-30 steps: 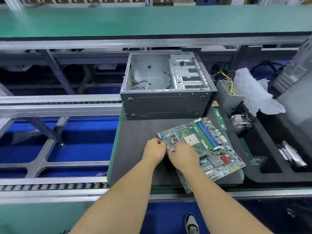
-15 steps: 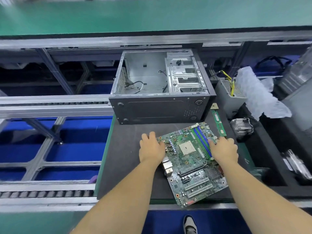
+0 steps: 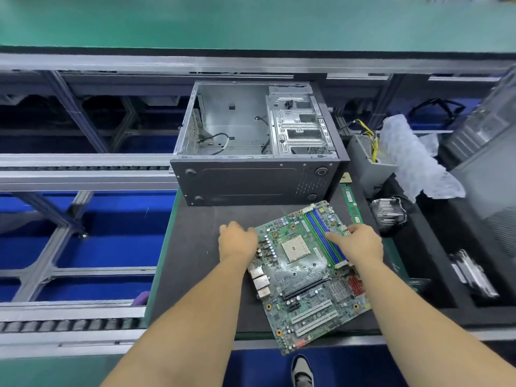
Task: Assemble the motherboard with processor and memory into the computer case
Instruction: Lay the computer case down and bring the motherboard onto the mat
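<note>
Motherboard point(image 3: 304, 272), gripped at opposite edges by left hand point(image 3: 237, 241) and right hand point(image 3: 360, 243), overhangs the mat's point(image 3: 195, 247) near edge.

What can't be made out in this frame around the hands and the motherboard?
- Head view: left hand fingertips, hidden by its own back at the motherboard edge.
- Right hand grip: fingers fold under the edge.
- Socket: processor presence too small to tell.
- Memory stick label: too small to read.

Bare forearms, no sleeves, grey-and-white shoe point(image 3: 302, 371) below
</note>
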A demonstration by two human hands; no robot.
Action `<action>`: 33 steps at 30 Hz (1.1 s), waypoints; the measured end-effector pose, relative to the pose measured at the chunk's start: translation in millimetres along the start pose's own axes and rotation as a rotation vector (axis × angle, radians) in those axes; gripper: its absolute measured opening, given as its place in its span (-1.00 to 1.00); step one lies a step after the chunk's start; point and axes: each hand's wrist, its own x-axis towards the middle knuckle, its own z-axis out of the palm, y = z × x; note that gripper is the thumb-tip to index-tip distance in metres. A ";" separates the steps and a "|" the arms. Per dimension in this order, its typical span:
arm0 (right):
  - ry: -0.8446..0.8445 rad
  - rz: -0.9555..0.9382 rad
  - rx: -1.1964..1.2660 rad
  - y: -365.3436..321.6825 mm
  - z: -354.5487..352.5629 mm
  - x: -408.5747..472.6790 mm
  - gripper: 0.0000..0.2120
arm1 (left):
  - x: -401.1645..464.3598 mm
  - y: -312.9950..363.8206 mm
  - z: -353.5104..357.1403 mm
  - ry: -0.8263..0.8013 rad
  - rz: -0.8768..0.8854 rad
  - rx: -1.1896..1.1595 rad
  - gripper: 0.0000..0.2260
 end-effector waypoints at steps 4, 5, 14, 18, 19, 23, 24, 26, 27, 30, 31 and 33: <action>0.020 -0.109 0.051 -19.3 3.6 -7.1 -0.49 | -3.2 -9.1 -15.5 0.040 -0.057 0.038 -0.65; 0.019 -0.134 0.034 -25.4 5.8 -8.5 -0.56 | -4.2 -12.1 -20.2 0.042 -0.064 0.062 -0.65; -0.019 -0.140 -0.121 -39.5 22.6 -20.0 -0.48 | -0.8 -23.9 -43.4 0.046 0.116 0.402 -0.74; -0.047 -0.185 -0.084 -44.0 16.5 -22.5 -0.46 | 0.8 -23.5 -47.8 0.045 0.080 0.363 -0.70; -0.064 -0.203 -0.074 -48.0 14.5 -23.8 -0.47 | 0.8 -23.7 -49.8 0.052 0.072 0.378 -0.67; -0.103 -0.279 0.002 -70.2 11.9 -28.8 -0.62 | -0.4 -35.0 -57.4 0.014 0.058 0.476 -0.58; -0.117 -0.301 -0.004 -76.3 13.7 -29.5 -0.66 | -0.3 -40.1 -60.4 -0.012 0.053 0.503 -0.56; -0.163 -0.343 -0.070 -88.1 19.7 -29.4 -0.71 | 0.3 -49.0 -69.1 -0.081 0.038 0.562 -0.55; -0.199 -0.366 -0.101 -93.4 23.6 -28.7 -0.69 | 1.4 -51.6 -74.0 -0.122 0.031 0.598 -0.57; -0.337 -0.419 -0.136 -102.3 38.7 -27.7 -0.55 | 3.2 -52.9 -84.8 -0.249 0.008 0.710 -0.66; -0.378 -0.428 -0.146 -102.1 43.5 -28.6 -0.51 | 3.4 -52.0 -86.2 -0.280 0.000 0.747 -0.70; -0.399 -0.441 -0.187 -95.4 52.5 -31.6 -0.50 | 3.8 -48.9 -86.7 -0.286 -0.003 0.815 -0.72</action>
